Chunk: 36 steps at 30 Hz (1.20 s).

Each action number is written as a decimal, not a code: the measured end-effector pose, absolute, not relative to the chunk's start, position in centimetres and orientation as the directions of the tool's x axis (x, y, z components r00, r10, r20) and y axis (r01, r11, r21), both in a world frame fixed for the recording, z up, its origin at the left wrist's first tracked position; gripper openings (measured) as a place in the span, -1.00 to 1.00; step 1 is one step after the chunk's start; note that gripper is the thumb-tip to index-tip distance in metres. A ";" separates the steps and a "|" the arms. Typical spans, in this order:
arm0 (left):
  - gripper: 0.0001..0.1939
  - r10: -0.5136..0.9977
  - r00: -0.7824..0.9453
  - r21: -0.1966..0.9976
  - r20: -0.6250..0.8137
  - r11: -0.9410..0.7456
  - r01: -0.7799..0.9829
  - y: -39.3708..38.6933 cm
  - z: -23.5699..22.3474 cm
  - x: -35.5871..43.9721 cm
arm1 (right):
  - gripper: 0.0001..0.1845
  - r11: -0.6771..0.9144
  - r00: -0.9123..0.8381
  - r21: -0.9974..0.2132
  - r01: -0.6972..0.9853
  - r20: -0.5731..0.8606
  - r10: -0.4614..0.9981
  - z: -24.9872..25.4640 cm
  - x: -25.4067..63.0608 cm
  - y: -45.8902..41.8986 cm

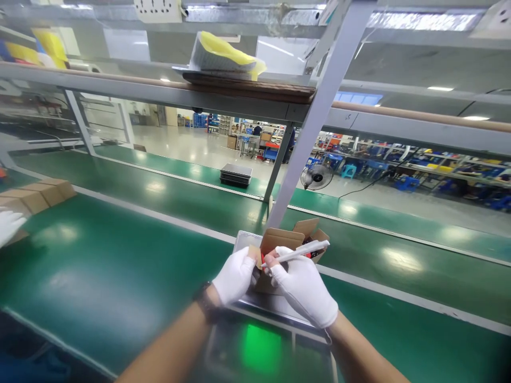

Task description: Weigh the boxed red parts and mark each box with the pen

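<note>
An open cardboard box [281, 239] stands on the metal platform of a weighing scale [244, 240]. Something red and black shows inside it, too covered to name. My left hand [233, 274], in a white glove, is closed with thumb and fingers on a small brown flap at the box's left side. My right hand [305, 290], also gloved, has its fingers around a white pen [311, 248] that slants up to the right. Its bare fingertips are close to the flap and a red bit at the box. The scale's display [261, 348] glows green below my wrists.
Green conveyor belt [120, 255] runs to both sides. Several closed cartons [50, 196] sit at far left, beside another person's gloved hand [10, 224]. A slanted metal post [307, 122] rises just behind the box. A dark flat device [235, 175] lies on the far belt.
</note>
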State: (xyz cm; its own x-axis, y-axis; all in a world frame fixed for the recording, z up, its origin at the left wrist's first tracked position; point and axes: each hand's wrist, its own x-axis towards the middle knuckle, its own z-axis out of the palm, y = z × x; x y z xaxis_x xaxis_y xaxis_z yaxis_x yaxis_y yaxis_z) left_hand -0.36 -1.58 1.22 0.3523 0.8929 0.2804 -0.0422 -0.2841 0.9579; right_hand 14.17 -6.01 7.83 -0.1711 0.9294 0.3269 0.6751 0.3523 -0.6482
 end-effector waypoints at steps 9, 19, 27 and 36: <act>-0.60 0.920 0.347 0.983 0.182 -0.179 -0.039 -1.6 1.0 -0.2 | -0.71 0.321 -0.150 -0.620 0.716 0.312 0.938 7.6 13.7 -5.4; -0.61 0.917 0.338 0.977 0.211 -0.206 -0.052 -1.6 1.1 -0.2 | -0.70 0.314 -0.110 -0.657 0.685 0.333 0.937 7.1 13.6 -5.3; -0.61 0.916 0.359 0.983 0.180 -0.180 -0.033 -1.6 0.9 -0.3 | -0.69 0.300 -0.090 -0.671 0.678 0.330 0.940 7.0 13.5 -5.3; -0.62 0.911 0.370 0.983 0.184 -0.178 -0.051 -1.5 0.6 -0.3 | -0.70 0.305 -0.064 -0.664 0.683 0.362 0.930 6.7 13.7 -5.1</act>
